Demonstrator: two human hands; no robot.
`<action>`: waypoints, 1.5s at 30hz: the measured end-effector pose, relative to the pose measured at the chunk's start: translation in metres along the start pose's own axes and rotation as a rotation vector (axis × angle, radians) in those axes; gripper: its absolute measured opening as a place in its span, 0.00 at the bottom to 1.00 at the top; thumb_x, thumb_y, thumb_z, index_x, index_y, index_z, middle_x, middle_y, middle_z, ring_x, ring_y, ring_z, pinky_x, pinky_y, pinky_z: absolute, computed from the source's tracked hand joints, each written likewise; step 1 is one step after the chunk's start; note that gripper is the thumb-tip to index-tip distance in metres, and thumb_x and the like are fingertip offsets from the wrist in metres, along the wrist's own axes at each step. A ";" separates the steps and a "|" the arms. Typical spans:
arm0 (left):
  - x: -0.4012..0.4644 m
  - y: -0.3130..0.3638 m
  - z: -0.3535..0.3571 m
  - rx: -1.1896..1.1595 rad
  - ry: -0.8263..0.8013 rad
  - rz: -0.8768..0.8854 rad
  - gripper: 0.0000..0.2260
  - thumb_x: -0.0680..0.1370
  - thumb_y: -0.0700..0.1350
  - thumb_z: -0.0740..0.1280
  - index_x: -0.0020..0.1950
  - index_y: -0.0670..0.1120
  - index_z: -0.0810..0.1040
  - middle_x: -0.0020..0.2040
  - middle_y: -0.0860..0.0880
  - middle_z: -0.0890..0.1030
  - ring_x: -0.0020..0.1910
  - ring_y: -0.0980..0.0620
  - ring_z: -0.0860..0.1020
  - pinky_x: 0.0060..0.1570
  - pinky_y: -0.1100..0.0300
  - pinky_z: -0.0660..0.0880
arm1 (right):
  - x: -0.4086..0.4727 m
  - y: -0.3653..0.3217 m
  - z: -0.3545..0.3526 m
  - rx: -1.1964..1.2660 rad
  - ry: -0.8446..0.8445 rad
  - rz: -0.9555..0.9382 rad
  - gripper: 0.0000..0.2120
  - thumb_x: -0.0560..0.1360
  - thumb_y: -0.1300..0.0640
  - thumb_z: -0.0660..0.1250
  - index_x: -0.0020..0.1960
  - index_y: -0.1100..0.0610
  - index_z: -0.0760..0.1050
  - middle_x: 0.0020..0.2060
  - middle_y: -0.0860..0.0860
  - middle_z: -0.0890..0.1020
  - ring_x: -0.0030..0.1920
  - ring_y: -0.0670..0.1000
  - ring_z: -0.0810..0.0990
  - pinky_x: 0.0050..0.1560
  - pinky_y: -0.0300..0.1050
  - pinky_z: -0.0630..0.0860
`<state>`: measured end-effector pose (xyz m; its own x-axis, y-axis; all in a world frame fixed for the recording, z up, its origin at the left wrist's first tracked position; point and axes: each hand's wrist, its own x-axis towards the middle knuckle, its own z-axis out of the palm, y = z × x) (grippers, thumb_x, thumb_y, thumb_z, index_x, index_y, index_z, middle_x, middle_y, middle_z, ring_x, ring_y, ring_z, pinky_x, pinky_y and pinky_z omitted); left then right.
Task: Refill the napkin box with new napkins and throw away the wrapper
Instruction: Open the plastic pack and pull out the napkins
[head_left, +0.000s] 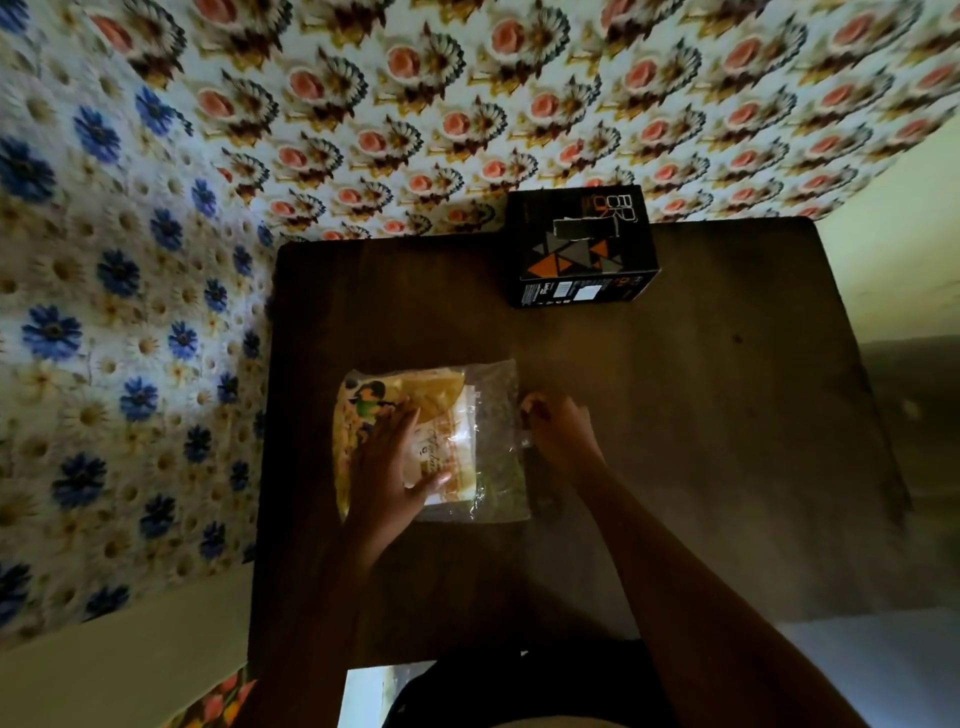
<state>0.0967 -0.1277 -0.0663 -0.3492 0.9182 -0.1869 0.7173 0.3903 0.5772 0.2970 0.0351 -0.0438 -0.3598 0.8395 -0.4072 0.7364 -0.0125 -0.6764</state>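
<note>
Crinkled clear plastic wraps the napkin pack (431, 441), a flat rectangle with yellow print, lying at the centre of the dark wooden counter (675, 415). The left hand (392, 467) presses flat on the pack, fingers spread, its grip wide and holding nothing. The right hand (558, 431) pinches the wrapper's right edge; its fingertips are blurred and shadowed. A black cardboard napkin box (582, 249) with orange and grey triangles stands at upper centre, its lettering unreadable. Floral sheets (467, 104) cover the walls.
</note>
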 end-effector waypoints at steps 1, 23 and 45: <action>0.000 -0.001 0.000 -0.003 0.001 0.003 0.44 0.72 0.70 0.64 0.82 0.50 0.58 0.82 0.48 0.60 0.82 0.45 0.58 0.75 0.33 0.60 | 0.002 -0.005 0.001 0.014 -0.004 0.007 0.09 0.80 0.60 0.62 0.50 0.56 0.82 0.42 0.48 0.82 0.38 0.43 0.77 0.46 0.40 0.74; -0.002 0.001 -0.001 -0.040 -0.003 -0.017 0.45 0.71 0.71 0.64 0.82 0.52 0.56 0.83 0.50 0.57 0.83 0.46 0.55 0.77 0.33 0.56 | 0.008 -0.006 0.011 0.332 0.064 -0.035 0.16 0.74 0.73 0.67 0.40 0.51 0.76 0.38 0.47 0.82 0.39 0.40 0.83 0.42 0.40 0.81; -0.001 0.000 0.001 -0.027 0.007 -0.021 0.44 0.72 0.70 0.65 0.82 0.51 0.58 0.83 0.49 0.59 0.82 0.45 0.56 0.76 0.33 0.56 | -0.032 0.021 0.028 -0.022 0.123 -0.030 0.09 0.71 0.49 0.77 0.46 0.53 0.83 0.50 0.46 0.73 0.52 0.47 0.70 0.54 0.45 0.70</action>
<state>0.0981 -0.1288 -0.0671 -0.3685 0.9092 -0.1938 0.6929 0.4076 0.5948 0.3082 -0.0075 -0.0618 -0.3104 0.8994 -0.3077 0.7388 0.0246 -0.6735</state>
